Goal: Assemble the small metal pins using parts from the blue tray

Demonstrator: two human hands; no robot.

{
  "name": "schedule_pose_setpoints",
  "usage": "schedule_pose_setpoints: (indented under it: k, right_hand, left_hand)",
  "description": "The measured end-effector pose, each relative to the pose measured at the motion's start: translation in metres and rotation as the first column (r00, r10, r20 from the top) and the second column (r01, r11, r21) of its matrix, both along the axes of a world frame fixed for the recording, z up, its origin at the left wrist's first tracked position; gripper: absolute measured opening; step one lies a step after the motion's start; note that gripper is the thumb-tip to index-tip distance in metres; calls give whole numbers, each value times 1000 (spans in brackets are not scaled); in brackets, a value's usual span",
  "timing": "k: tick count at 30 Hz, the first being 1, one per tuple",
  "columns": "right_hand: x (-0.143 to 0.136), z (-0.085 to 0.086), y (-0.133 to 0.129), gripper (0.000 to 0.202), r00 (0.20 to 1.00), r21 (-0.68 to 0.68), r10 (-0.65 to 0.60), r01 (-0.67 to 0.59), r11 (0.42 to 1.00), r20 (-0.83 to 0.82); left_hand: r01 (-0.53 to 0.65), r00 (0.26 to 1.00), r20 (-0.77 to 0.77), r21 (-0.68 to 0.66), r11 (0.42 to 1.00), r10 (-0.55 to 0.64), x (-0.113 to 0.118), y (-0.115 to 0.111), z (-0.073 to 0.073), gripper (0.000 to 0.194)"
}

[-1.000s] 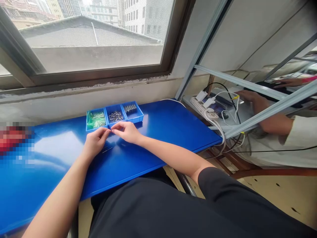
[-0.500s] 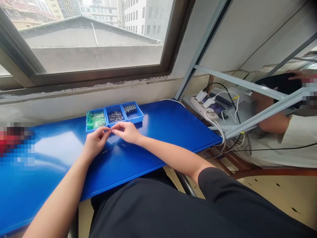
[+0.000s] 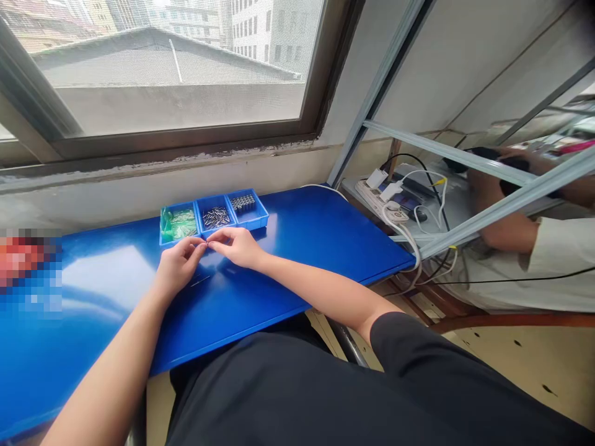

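Observation:
My left hand (image 3: 179, 265) and my right hand (image 3: 238, 247) meet fingertip to fingertip over the blue table, just in front of a blue three-part tray (image 3: 200, 218). Both are closed in a pinch, and whatever lies between the fingertips is too small to make out. Clear and green plastic packaging (image 3: 180, 223) fills the tray's left compartment. Dark, slim metal pins (image 3: 215, 217) lie loose in the middle one. Small metal cylinders (image 3: 243, 202) stand in rows at the back of the right one. A thin, needle-like piece (image 3: 201, 280) rests on the table below my hands.
The blue table (image 3: 297, 260) runs along the wall under a window. A blurred red item (image 3: 21, 260) is at its left end. To the right, beyond a metal frame (image 3: 450, 155), are a power strip (image 3: 395, 210) with chargers and cables, and another person's arm (image 3: 504, 232).
My hands keep the same pinch near the tray, with hardly any movement. The view has shifted very slightly. Beyond the frame, the other person's arms and the dark thing near them have moved.

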State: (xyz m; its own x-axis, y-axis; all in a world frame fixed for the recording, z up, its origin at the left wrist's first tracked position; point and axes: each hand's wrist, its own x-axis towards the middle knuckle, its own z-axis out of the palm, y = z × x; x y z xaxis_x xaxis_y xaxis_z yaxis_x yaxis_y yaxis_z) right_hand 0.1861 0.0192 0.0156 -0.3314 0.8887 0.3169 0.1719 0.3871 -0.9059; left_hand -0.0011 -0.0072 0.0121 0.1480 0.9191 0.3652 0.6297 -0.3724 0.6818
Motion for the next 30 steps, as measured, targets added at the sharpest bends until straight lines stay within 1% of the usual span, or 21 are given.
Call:
schedule_pose_setpoints:
  k: [2, 7, 12, 18, 25, 30]
  right_hand:
    - [0, 0, 0, 11, 1000, -7, -1, 1, 1000, -1]
    - [0, 0, 0, 11, 1000, -17, 10, -10, 1000, -1]
    - [0, 0, -1, 11, 1000, 2, 15, -15, 1000, 7]
    - [-1, -1, -1, 13, 1000, 5, 18, -18, 1000, 5]
    - [-1, -1, 1, 12, 1000, -26, 22, -22, 999, -16]
    - [-1, -2, 1, 11, 1000, -6, 22, -22, 1000, -16]
  left_hand:
    - [14, 1000, 20, 8, 1000, -14, 0, -1, -1, 31]
    - [19, 1000, 14, 22, 1000, -20, 0, 0, -2, 27]
    - [17, 1000, -21, 13, 1000, -17, -2, 3, -3, 30]
    - [11, 997, -73, 0, 1000, -11, -2, 3, 0, 34]
    - [25, 999, 47, 2, 1000, -25, 0, 0, -2, 29]
    - [46, 997, 58, 7, 999, -46, 0, 0, -3, 24]
